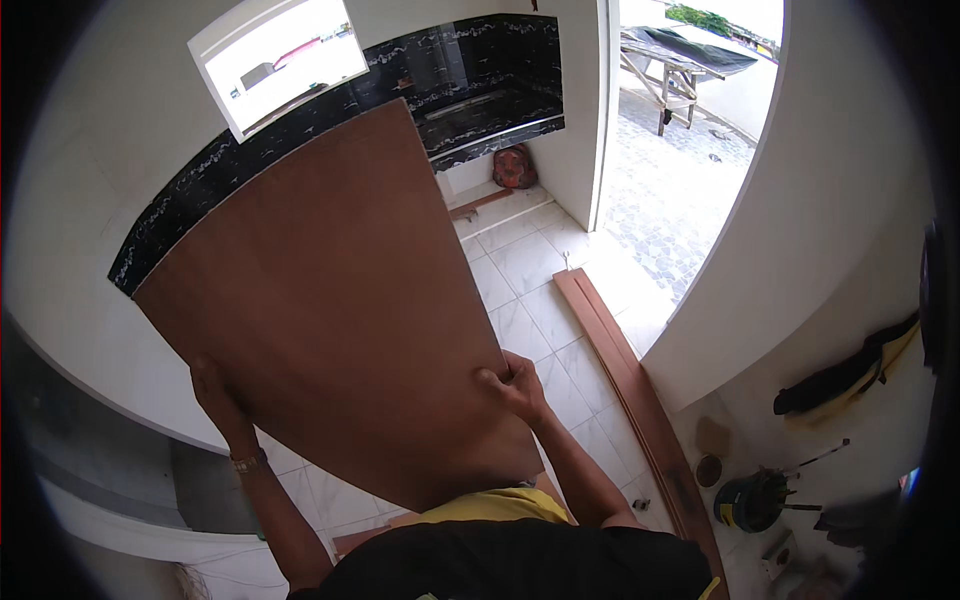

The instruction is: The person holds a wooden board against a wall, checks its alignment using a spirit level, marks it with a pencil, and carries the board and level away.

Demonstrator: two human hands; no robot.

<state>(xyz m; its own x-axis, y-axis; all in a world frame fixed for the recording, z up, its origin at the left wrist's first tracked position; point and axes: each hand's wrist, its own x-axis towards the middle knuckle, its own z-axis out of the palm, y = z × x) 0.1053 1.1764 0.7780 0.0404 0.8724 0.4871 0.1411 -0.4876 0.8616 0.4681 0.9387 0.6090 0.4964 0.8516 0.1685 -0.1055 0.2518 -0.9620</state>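
A brown board (pixel 340 310) is held up over the tiled floor (pixel 530 270), in front of a black marble counter (pixel 470 80). Its left edge is gripped by the left hand (pixel 215 395), its right edge pinched in the closed fingers of the right hand (pixel 512 385). Wood strips (pixel 640 390) are laid along the right wall.

The big brown board (pixel 340 300) fills the middle and blocks nearly everything ahead — the black marble bench (pixel 480 95) at twelve o'clock shows only past its top and right edges. The left hand (pixel 215 395) at seven o'clock and the right hand (pixel 512 385) at five grip the board's two side edges, fingers (pixel 493 378) wrapped over the rim. Open tiled floor (pixel 530 280) lies at two to four o'clock. It is bounded by long brown strips (pixel 630 375) lying along the white wall (pixel 790 260) — beyond them, tools (pixel 755 500) crowd the floor at four o'clock. The open doorway (pixel 670 190) at one o'clock is passable.
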